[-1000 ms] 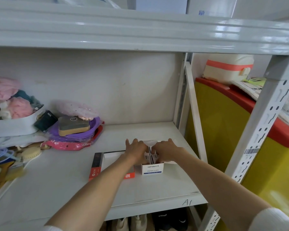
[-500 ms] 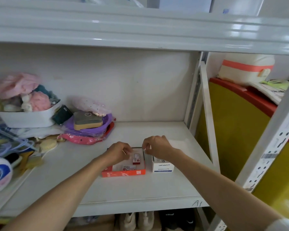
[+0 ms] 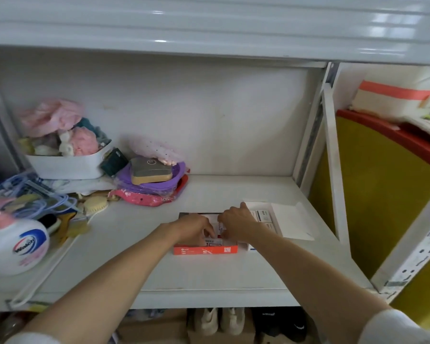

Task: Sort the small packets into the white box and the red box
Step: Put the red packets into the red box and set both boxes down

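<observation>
A flat red box (image 3: 205,250) lies open on the white shelf (image 3: 209,274), with a white box (image 3: 287,220) touching its right side, lid flap folded out to the right. Small white packets (image 3: 263,216) with blue print stand in the white box. Small packets with red marks (image 3: 220,229) lie in the red box. My left hand (image 3: 196,228) rests inside the red box, fingers curled on a packet there. My right hand (image 3: 236,223) reaches over the seam between the boxes, fingertips pinching at a packet; the grip itself is hidden.
At the back left sit a white tub of soft toys (image 3: 65,160), a purple bowl (image 3: 159,182) with a sponge, and a pink packet. A handwash bottle (image 3: 15,244), brushes and cords crowd the left edge. A yellow bin with red lid (image 3: 382,182) stands beyond the shelf's right post.
Both hands shifted from the white box to over the red box. The white box's lid now lies open to the right. The camera has moved closer and leftward.
</observation>
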